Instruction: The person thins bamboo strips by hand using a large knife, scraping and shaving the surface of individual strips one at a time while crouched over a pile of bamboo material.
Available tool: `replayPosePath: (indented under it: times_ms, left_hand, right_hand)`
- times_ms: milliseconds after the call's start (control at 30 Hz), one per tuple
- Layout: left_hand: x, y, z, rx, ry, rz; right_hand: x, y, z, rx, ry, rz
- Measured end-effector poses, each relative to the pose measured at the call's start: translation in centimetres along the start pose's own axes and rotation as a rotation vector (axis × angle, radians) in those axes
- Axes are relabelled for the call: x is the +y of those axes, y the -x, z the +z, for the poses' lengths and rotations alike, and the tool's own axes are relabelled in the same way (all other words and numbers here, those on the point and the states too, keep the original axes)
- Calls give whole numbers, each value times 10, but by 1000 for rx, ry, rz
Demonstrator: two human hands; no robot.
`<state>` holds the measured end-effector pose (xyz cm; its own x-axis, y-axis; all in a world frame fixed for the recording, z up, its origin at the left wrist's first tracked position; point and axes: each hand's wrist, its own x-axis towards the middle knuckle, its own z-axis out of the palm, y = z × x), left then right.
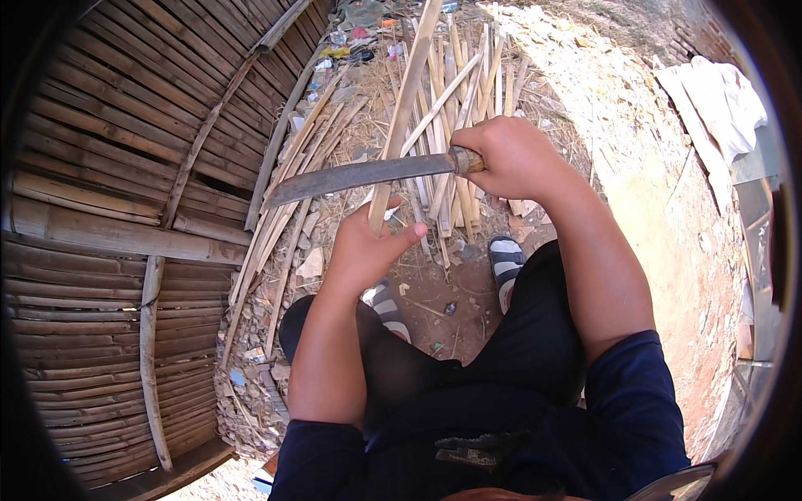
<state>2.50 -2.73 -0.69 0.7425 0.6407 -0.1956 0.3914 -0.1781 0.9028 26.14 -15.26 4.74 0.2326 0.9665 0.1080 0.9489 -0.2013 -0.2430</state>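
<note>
Left hand (365, 249) fingers curled, right hand (507, 157) fisted, forearms raised

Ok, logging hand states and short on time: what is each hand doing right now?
Left hand: closed on the lower end of a bamboo strip.
Right hand: closed on the wooden handle of a long knife.

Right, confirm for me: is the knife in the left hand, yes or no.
No, the right hand grips the long knife by its handle, while the left hand holds the bamboo strip.

Long grey machete (359, 177) crossing upright pale bamboo strip (403, 108)
</note>
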Motion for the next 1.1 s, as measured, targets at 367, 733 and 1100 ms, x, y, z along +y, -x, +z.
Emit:
replayPosePath:
  times_ms: [367, 733, 1100]
  left_hand:
    - [-3, -1, 4, -8, -31, 4]
    - [-6, -4, 6, 61, -164, 16]
    - [-3, -1, 6, 15, -81, 9]
  right_hand:
    - [6, -1, -2, 37, -13, 7]
    - [-5, 2, 0, -29, 50, -12]
    - [-1, 0, 1, -60, 0, 8]
